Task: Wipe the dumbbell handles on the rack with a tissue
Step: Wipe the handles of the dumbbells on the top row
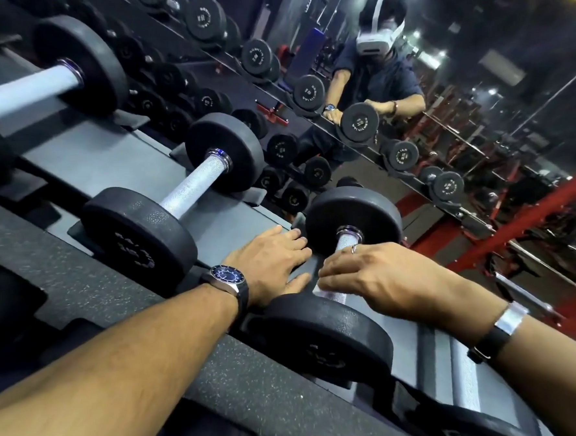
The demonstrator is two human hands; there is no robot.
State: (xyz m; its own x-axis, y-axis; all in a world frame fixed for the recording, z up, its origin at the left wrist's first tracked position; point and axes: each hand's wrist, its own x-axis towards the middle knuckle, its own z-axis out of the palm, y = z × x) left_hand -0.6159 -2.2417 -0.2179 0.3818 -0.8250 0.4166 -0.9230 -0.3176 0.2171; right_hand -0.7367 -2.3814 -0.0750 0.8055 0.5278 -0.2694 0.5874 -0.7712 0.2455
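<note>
The right hand (377, 273) is lying over the handle (344, 243) of the nearest dumbbell (324, 330), fingers curled down around the bar. A strip of white tissue (328, 291) is showing under the fingertips, pressed against the knurled metal. A ring (353, 248) is sitting on 1 finger, and a bracelet (510, 317) with a dark strap is circling the wrist.

The left hand (269, 262) is resting flat on the grey rack (84, 156) just beside that dumbbell, fingers straight and together, holding nothing, fingertips reaching toward the far plate (352, 214). A watch (224, 277) is sitting on the left wrist.

The handle being gripped is running between the far plate and the near plate of the dumbbell, which is lying in its cradle on the rack's top tier. Only a short stretch of bare handle is showing, next to the far plate.

A 2nd dumbbell (174, 197) is lying to the left, its handle fully exposed. A 3rd dumbbell (65, 76) is lying further left, partly cut off by the frame edge.

A mirror (473, 71) behind the rack is reflecting the row of dumbbells, a person in a dark shirt wearing a white headset (375, 39), and red gym frames.
</note>
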